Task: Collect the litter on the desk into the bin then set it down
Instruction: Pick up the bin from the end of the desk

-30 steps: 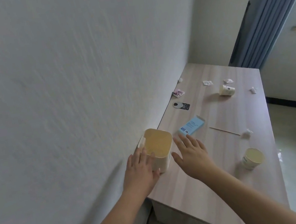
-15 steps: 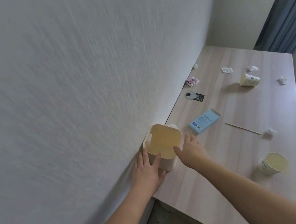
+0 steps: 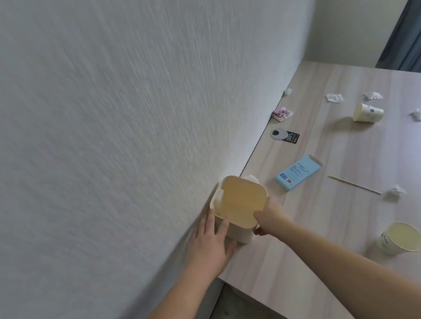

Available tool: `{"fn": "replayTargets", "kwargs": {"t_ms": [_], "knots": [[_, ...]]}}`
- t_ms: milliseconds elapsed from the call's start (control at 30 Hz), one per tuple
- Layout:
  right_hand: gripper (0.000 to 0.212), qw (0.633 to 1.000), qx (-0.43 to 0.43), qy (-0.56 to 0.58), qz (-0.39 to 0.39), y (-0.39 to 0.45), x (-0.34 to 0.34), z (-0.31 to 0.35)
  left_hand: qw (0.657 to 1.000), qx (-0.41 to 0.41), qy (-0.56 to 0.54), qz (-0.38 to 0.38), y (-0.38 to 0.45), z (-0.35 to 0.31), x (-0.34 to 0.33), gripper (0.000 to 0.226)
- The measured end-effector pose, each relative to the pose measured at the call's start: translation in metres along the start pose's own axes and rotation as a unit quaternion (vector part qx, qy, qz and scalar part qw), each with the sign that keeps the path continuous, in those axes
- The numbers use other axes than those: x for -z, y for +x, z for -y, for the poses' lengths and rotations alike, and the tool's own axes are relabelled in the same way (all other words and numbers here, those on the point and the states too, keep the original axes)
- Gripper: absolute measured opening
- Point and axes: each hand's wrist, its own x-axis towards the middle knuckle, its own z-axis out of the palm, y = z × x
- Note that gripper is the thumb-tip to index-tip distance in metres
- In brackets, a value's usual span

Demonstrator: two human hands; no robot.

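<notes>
A small cream bin (image 3: 238,204) with rounded corners stands at the desk's near left corner against the wall, its inside looking empty. My left hand (image 3: 212,244) presses its left side and my right hand (image 3: 269,216) clasps its right side. Litter lies across the desk (image 3: 313,239): a blue packet (image 3: 298,172), a thin wooden stick (image 3: 354,184), a crumpled tissue (image 3: 395,192), an upright paper cup (image 3: 399,237), a tipped paper cup (image 3: 367,112), and more tissue scraps (image 3: 334,97) at the far end.
A pink wrapper (image 3: 282,114) and a black tag with a round disc (image 3: 285,135) lie along the white wall. A blue curtain (image 3: 417,43) hangs beyond the desk's far right corner. Floor shows past the desk's near and right edges.
Both hands have closed in on the bin: the left slid along its left side, the right came from the desk top onto its right side. My view shifted left.
</notes>
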Motion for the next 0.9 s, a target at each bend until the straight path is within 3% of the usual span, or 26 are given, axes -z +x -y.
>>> {"fn": "replayTargets", "kwargs": {"t_ms": [100,167,267,467,733,900], "knots": [[0.038,1.000,0.016,-0.017,-0.001,-0.005,0.006,-0.004,0.999,-0.001,-0.027,-0.024,-0.001,0.005,0.004,0.070],[0.037,0.999,0.024,-0.046,-0.004,-0.010,0.010,-0.009,0.994,0.014,-0.108,-0.021,-0.001,0.007,0.007,0.073],[0.041,0.997,0.025,-0.076,-0.003,-0.018,0.015,-0.020,0.957,0.064,-0.284,0.015,0.006,0.009,0.009,0.072],[0.039,0.994,0.024,-0.104,-0.017,-0.038,0.023,-0.034,0.900,0.120,-0.413,0.066,0.025,0.008,0.012,0.056],[0.047,0.992,0.031,-0.118,-0.021,-0.044,0.031,-0.041,0.895,0.102,-0.429,0.061,0.029,0.004,0.019,0.026],[0.049,0.990,0.054,-0.131,0.022,-0.031,0.036,-0.042,0.933,0.092,-0.346,0.040,0.027,-0.003,0.022,0.026]]}}
